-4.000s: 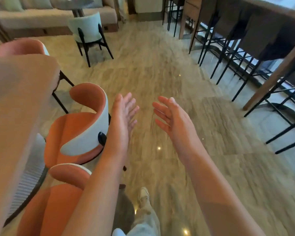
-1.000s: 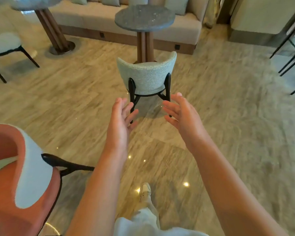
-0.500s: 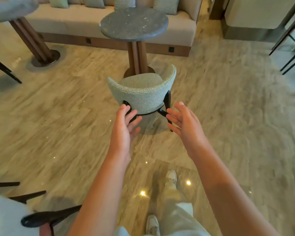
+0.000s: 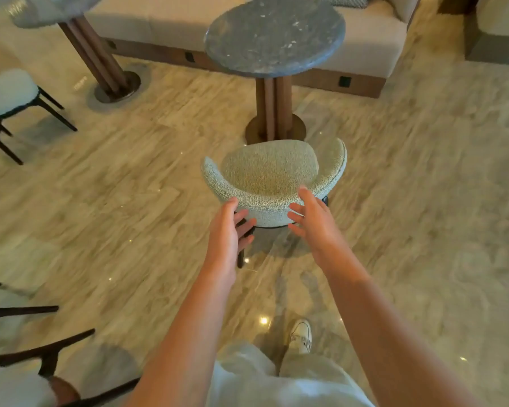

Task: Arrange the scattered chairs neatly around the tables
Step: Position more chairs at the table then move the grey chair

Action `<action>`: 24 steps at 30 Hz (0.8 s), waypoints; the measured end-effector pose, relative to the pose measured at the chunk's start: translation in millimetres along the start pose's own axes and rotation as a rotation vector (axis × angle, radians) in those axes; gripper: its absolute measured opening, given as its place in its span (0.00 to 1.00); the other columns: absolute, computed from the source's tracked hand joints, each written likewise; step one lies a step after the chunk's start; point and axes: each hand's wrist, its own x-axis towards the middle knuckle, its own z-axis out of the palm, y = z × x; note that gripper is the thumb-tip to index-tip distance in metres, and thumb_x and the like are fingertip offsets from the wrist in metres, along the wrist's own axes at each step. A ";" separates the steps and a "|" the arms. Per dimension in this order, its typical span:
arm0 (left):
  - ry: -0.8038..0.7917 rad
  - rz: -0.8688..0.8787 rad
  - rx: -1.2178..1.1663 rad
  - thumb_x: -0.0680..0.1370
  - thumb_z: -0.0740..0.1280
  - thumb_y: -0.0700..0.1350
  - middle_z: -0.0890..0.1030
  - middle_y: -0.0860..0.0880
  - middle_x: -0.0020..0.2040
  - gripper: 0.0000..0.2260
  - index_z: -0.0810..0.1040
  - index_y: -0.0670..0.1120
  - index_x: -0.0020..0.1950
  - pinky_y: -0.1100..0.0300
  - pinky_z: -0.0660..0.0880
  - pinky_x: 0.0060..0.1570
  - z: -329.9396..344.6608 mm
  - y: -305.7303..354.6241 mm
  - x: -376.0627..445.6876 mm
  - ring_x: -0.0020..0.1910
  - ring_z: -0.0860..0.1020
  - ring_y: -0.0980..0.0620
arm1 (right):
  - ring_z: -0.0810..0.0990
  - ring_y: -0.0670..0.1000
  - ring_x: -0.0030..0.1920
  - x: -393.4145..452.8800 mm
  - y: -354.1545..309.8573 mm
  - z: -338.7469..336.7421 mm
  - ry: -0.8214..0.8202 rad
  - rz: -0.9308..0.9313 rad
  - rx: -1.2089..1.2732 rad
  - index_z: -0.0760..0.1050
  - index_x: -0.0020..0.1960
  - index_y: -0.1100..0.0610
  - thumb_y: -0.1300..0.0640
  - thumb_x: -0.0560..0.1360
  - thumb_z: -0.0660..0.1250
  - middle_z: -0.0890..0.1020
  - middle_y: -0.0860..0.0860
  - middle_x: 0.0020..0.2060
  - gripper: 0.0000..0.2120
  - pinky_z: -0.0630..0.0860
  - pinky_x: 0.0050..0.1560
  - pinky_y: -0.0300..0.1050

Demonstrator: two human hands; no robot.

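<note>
A pale green upholstered chair [image 4: 272,174] with a curved backrest and dark legs stands in front of me, its seat facing a round grey stone table [image 4: 274,33] on a wooden pedestal. My left hand [image 4: 228,230] reaches toward the left end of the backrest with fingers spread. My right hand [image 4: 312,218] hovers at the right part of the backrest, fingers straight, at or just short of the fabric. Neither hand grips anything.
A beige sofa [image 4: 365,39] runs behind the table. A second round table [image 4: 56,10] stands at the far left, with a pale chair [image 4: 9,92] beside it. Dark chair legs [image 4: 39,348] jut in at the lower left. My foot [image 4: 300,336] is on the marble floor.
I have walked closer to the green chair, which now looms larger. Both hands have advanced from in front of the chair's legs up to its backrest.
</note>
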 end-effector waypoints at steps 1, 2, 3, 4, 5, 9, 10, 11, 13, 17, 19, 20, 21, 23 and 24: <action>0.014 -0.023 0.002 0.83 0.60 0.57 0.82 0.49 0.62 0.17 0.75 0.51 0.68 0.53 0.79 0.51 2.1 -0.5 7.6 0.55 0.84 0.52 | 0.78 0.50 0.63 8.2 0.9 -1.3 0.007 0.019 -0.015 0.67 0.72 0.52 0.40 0.80 0.62 0.77 0.51 0.62 0.25 0.75 0.65 0.52; 0.022 -0.043 0.000 0.83 0.60 0.56 0.82 0.48 0.62 0.15 0.75 0.51 0.66 0.52 0.80 0.52 5.4 0.6 20.7 0.55 0.84 0.52 | 0.78 0.50 0.62 23.2 1.3 -2.1 0.012 0.039 -0.037 0.67 0.71 0.52 0.39 0.80 0.62 0.77 0.51 0.62 0.26 0.75 0.66 0.53; 0.029 -0.073 -0.004 0.83 0.61 0.56 0.82 0.48 0.61 0.13 0.75 0.52 0.64 0.51 0.80 0.52 7.7 1.2 34.6 0.56 0.83 0.51 | 0.78 0.51 0.61 39.1 3.0 -3.0 0.021 0.064 -0.061 0.67 0.70 0.52 0.39 0.79 0.62 0.77 0.52 0.62 0.25 0.75 0.66 0.54; 0.038 -0.108 -0.014 0.83 0.61 0.56 0.82 0.49 0.59 0.13 0.75 0.52 0.63 0.50 0.81 0.51 9.5 1.2 46.9 0.56 0.83 0.50 | 0.78 0.51 0.60 54.5 6.7 -4.2 0.037 0.096 -0.088 0.68 0.67 0.52 0.38 0.78 0.63 0.77 0.53 0.61 0.24 0.76 0.65 0.56; 0.043 -0.143 -0.020 0.83 0.61 0.56 0.81 0.49 0.58 0.13 0.74 0.51 0.65 0.49 0.82 0.51 10.8 1.0 59.5 0.57 0.82 0.49 | 0.79 0.52 0.58 68.0 9.8 -4.9 0.056 0.130 -0.121 0.68 0.66 0.53 0.38 0.78 0.63 0.77 0.53 0.60 0.24 0.77 0.64 0.57; 0.028 -0.268 -0.030 0.83 0.63 0.56 0.78 0.47 0.59 0.18 0.70 0.50 0.70 0.42 0.81 0.55 13.8 -6.0 112.8 0.58 0.81 0.46 | 0.80 0.49 0.49 113.9 19.7 -4.1 0.129 0.262 -0.165 0.68 0.67 0.56 0.38 0.78 0.65 0.77 0.52 0.53 0.27 0.79 0.60 0.56; 0.014 -0.286 -0.019 0.83 0.63 0.56 0.78 0.47 0.60 0.19 0.70 0.49 0.70 0.41 0.81 0.55 15.3 -6.9 127.9 0.58 0.81 0.46 | 0.80 0.49 0.49 125.1 19.1 -2.8 0.137 0.275 -0.156 0.67 0.68 0.57 0.40 0.78 0.66 0.77 0.53 0.54 0.27 0.80 0.59 0.55; 0.009 -0.304 -0.001 0.83 0.63 0.56 0.77 0.45 0.61 0.20 0.70 0.49 0.71 0.42 0.82 0.54 16.2 -8.1 141.3 0.58 0.80 0.46 | 0.81 0.50 0.50 136.5 19.5 -2.0 0.158 0.276 -0.147 0.67 0.69 0.58 0.42 0.78 0.66 0.78 0.56 0.56 0.28 0.80 0.58 0.56; 0.001 -0.348 0.057 0.82 0.63 0.57 0.74 0.43 0.67 0.23 0.68 0.49 0.74 0.42 0.82 0.53 16.6 -9.9 167.7 0.59 0.79 0.45 | 0.81 0.53 0.52 156.0 19.1 0.5 0.206 0.280 -0.136 0.65 0.71 0.61 0.44 0.78 0.68 0.78 0.60 0.53 0.30 0.78 0.61 0.61; -0.012 -0.442 0.167 0.83 0.63 0.56 0.68 0.41 0.73 0.26 0.64 0.48 0.78 0.40 0.81 0.57 14.7 -10.6 213.6 0.64 0.75 0.41 | 0.78 0.58 0.60 192.6 24.4 11.1 0.296 0.341 -0.111 0.65 0.73 0.61 0.44 0.76 0.70 0.76 0.59 0.60 0.33 0.79 0.61 0.58; -0.019 -0.484 0.183 0.82 0.64 0.55 0.71 0.41 0.67 0.26 0.64 0.47 0.77 0.40 0.81 0.57 13.8 -10.2 235.2 0.64 0.75 0.41 | 0.78 0.57 0.59 211.2 28.3 16.2 0.350 0.372 -0.070 0.68 0.70 0.61 0.46 0.76 0.71 0.76 0.55 0.55 0.30 0.81 0.58 0.54; -0.017 -0.507 0.187 0.81 0.66 0.55 0.72 0.42 0.61 0.27 0.65 0.47 0.77 0.41 0.81 0.56 12.6 -11.6 245.3 0.62 0.76 0.41 | 0.79 0.56 0.56 219.1 30.1 18.0 0.376 0.391 -0.052 0.68 0.69 0.62 0.47 0.76 0.72 0.75 0.53 0.51 0.29 0.81 0.56 0.53; -0.012 -0.531 0.186 0.81 0.67 0.55 0.72 0.43 0.57 0.27 0.66 0.47 0.76 0.41 0.81 0.56 11.3 -13.3 253.5 0.61 0.77 0.41 | 0.79 0.55 0.55 225.3 32.3 18.7 0.399 0.408 -0.043 0.69 0.67 0.62 0.47 0.76 0.73 0.75 0.53 0.49 0.28 0.82 0.56 0.52; -0.002 -0.577 0.161 0.80 0.68 0.54 0.72 0.43 0.54 0.26 0.67 0.47 0.75 0.41 0.81 0.56 9.0 -16.7 263.0 0.59 0.78 0.40 | 0.80 0.56 0.55 229.5 33.0 18.2 0.418 0.433 -0.029 0.71 0.57 0.63 0.48 0.76 0.73 0.74 0.54 0.47 0.21 0.82 0.56 0.54; 0.005 -0.600 0.155 0.80 0.68 0.54 0.73 0.41 0.55 0.25 0.68 0.46 0.73 0.41 0.81 0.55 8.4 -20.0 268.6 0.59 0.78 0.40 | 0.80 0.57 0.55 233.1 34.0 16.7 0.424 0.449 -0.013 0.71 0.51 0.62 0.49 0.76 0.73 0.75 0.55 0.46 0.18 0.82 0.56 0.54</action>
